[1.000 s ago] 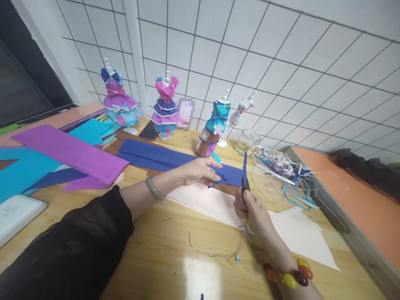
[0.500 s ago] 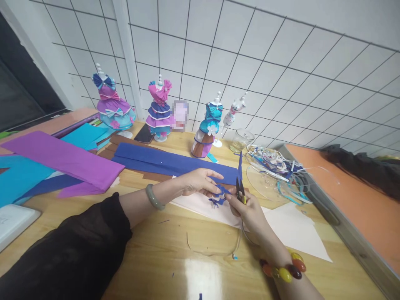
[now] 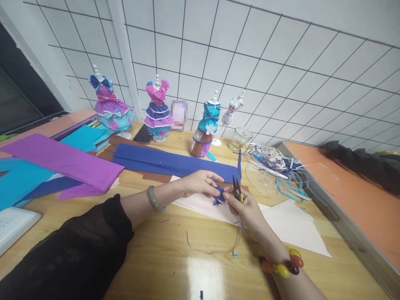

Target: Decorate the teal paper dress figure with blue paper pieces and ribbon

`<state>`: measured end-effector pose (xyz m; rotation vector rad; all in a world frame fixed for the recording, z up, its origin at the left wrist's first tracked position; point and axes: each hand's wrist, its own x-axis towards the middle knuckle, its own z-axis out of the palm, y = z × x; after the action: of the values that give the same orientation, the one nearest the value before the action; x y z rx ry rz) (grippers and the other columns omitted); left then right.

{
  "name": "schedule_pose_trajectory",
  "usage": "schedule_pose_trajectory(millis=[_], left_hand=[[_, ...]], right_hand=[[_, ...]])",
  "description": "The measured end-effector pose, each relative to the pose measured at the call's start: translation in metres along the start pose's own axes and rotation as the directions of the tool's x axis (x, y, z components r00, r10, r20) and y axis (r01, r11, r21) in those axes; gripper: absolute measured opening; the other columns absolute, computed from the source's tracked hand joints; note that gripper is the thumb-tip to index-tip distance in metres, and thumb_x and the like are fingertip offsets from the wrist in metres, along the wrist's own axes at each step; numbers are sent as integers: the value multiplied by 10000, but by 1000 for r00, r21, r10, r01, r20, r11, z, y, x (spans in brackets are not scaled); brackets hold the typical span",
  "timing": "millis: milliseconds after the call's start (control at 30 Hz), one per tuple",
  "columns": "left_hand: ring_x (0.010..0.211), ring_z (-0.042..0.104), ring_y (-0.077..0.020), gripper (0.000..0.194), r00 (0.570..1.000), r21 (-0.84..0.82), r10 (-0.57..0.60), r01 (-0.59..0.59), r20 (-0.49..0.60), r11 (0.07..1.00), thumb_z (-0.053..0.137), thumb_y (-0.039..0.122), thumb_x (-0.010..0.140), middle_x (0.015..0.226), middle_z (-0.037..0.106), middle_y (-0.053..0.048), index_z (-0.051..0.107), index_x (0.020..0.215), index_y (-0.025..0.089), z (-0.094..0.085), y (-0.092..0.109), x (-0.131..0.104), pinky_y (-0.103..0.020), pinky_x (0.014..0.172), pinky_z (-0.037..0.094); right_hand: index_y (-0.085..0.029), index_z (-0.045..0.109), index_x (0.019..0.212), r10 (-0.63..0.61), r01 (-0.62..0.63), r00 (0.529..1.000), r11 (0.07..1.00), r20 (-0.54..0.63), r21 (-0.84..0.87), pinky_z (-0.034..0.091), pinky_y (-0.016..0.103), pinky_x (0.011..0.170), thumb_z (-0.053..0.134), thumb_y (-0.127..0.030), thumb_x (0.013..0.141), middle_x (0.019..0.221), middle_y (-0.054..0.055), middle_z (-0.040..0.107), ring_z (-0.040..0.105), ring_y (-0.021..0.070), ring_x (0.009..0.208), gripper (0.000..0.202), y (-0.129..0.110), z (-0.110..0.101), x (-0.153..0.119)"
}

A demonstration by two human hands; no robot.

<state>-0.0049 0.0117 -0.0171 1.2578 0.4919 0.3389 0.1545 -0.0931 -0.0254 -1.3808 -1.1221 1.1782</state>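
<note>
Between my hands is a small crumpled piece of dark blue paper or cloth (image 3: 219, 195), its lower edge ragged. My left hand (image 3: 202, 183) pinches its left side between thumb and fingers. My right hand (image 3: 242, 203) grips its right side with thumb and forefinger and also keeps a pair of scissors (image 3: 236, 188) in the palm, dark blades pointing up and away from the piece. The scissor handles are mostly hidden by the hand. Beneath lies a pale pink sheet (image 3: 200, 206), and just beyond it a long folded dark blue strip (image 3: 175, 162).
Several miniature dress forms (image 3: 158, 112) in ruffled dresses stand along the tiled wall. A glass cup (image 3: 240, 139) and a heap of scraps (image 3: 268, 160) lie at the right. Folded purple material (image 3: 65, 160) and a white box (image 3: 15, 229) are at the left. A thin cord (image 3: 212, 252) curves in front.
The small blue piece has been gathered more tightly, and my right hand has drawn slightly nearer my left. The scissors have tilted a little to the left.
</note>
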Motion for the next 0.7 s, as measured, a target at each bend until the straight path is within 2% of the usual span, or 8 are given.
schedule_pose_trajectory(millis=[300, 467, 567, 700], left_hand=[[629, 565, -95, 521, 999, 133, 42, -37, -33, 990, 711, 187, 609, 740, 597, -21, 548, 1099, 115, 6, 4, -2, -248, 632, 446], [720, 584, -127, 461, 999, 221, 36, -34, -8, 975, 721, 315, 615, 881, 626, -77, 598, 1021, 135, 2, 1, -1, -256, 629, 461], [697, 580, -122, 360, 999, 284, 29, -38, 35, 958, 670, 399, 662, 812, 644, -68, 647, 903, 133, 0, -1, 0, -242, 612, 452], [662, 581, -117, 322, 998, 295, 33, -45, 48, 954, 656, 415, 667, 713, 641, -50, 659, 803, 123, 0, -2, 1, -230, 608, 445]], right_hand=[[-179, 523, 805, 7, -8, 1000, 999, -22, -34, 122, 210, 393, 612, -424, 744, 475, -95, 285, 190, 50, 406, 268, 2, 1, 2], [-177, 523, 801, 11, -12, 999, 999, -30, -32, 126, 205, 395, 606, -420, 749, 472, -95, 284, 192, 49, 411, 262, 0, 1, 2], [-173, 521, 803, 24, -25, 999, 999, -30, -30, 126, 205, 394, 613, -414, 746, 468, -96, 282, 193, 46, 409, 263, 1, 2, 2], [-167, 524, 838, 33, -33, 999, 999, -41, -3, 125, 208, 396, 614, -412, 746, 465, -98, 281, 194, 45, 408, 277, -1, 3, 1]])
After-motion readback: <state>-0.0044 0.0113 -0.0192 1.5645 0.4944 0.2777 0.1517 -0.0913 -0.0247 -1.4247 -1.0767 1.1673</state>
